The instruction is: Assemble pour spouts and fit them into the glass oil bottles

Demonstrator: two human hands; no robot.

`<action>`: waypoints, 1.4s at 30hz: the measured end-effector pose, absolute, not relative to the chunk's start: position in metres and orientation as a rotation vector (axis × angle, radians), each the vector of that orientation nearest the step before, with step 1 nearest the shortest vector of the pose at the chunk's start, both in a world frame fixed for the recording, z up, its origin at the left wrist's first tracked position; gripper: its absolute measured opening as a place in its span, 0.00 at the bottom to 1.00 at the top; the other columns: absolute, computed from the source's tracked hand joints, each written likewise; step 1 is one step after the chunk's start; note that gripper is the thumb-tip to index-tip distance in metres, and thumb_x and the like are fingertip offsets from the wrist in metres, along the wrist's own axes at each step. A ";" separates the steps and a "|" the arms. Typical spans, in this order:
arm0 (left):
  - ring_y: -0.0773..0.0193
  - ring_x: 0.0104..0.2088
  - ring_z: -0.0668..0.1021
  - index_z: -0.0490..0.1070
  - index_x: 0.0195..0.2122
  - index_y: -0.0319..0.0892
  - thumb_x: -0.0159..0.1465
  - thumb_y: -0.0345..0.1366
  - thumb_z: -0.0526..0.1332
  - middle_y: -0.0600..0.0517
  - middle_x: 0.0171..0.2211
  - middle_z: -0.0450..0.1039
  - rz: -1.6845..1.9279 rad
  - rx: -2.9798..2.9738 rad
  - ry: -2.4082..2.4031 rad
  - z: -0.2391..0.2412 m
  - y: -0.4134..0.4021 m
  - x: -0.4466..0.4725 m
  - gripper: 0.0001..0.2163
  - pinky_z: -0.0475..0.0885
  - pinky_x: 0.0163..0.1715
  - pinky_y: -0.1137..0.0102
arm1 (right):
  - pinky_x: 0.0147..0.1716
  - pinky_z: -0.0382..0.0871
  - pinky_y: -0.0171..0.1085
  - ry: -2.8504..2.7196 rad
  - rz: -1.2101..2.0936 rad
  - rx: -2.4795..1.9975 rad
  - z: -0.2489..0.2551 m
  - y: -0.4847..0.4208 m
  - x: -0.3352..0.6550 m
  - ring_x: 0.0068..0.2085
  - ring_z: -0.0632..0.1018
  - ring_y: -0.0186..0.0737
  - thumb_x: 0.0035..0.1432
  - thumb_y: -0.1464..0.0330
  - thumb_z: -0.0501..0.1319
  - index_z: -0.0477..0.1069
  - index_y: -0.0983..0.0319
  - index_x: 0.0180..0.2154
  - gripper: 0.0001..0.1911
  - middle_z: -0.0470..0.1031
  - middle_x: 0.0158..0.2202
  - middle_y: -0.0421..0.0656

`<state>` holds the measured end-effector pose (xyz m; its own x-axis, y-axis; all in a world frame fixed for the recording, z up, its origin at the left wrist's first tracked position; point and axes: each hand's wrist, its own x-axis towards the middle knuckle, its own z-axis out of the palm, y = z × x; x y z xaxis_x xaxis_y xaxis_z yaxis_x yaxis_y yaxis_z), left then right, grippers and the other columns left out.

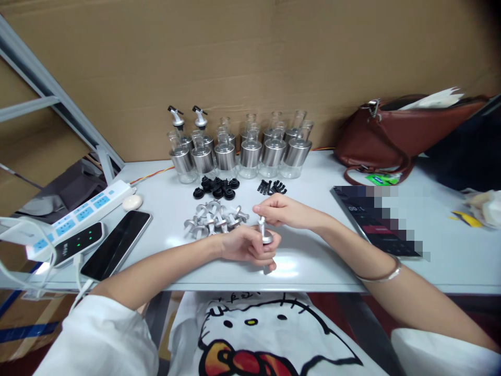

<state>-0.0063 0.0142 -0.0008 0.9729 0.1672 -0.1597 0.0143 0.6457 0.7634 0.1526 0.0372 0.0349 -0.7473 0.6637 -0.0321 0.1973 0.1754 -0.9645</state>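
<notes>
One silver spout [266, 236] is roughly upright above the table [317, 261], base down, pinched in the left hand [247, 244]; right hand [285, 210] curls at its top, can't tell if it pinches anything. Looks light, stiff, maybe slick, unlikely to break. Best hold is probably the narrow neck or base rim, same for the loose spouts [214, 216] piled near the left hand.

Bottles [251, 153] behind spouts [213, 216], bag [385, 138] right
</notes>
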 end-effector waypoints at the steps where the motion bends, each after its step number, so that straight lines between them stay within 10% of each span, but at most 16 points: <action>1: 0.72 0.12 0.56 0.60 0.19 0.42 0.42 0.31 0.59 0.62 0.10 0.52 0.095 0.864 0.224 -0.001 0.014 -0.006 0.06 0.66 0.36 0.65 | 0.18 0.43 0.32 -2.051 1.594 -0.807 0.035 0.037 0.152 0.19 0.49 0.26 0.57 0.46 0.55 0.51 0.60 0.17 0.30 0.46 0.15 0.31; 18: 0.73 0.14 0.57 0.61 0.21 0.41 0.40 0.26 0.58 0.62 0.12 0.54 0.128 0.859 0.145 -0.002 0.013 -0.006 0.08 0.65 0.34 0.66 | 0.32 0.64 0.34 -1.813 1.514 -0.778 0.039 0.048 0.165 0.29 0.71 0.31 0.51 0.64 0.67 0.69 0.64 0.32 0.12 0.71 0.28 0.38; 42: 0.74 0.16 0.62 0.64 0.23 0.41 0.45 0.27 0.62 0.62 0.14 0.62 0.128 1.087 0.193 0.002 0.007 -0.006 0.07 0.69 0.40 0.65 | 0.40 0.65 0.38 -2.630 0.572 -1.028 0.039 0.058 0.181 0.36 0.74 0.41 0.56 0.71 0.60 0.78 0.63 0.31 0.08 0.75 0.33 0.46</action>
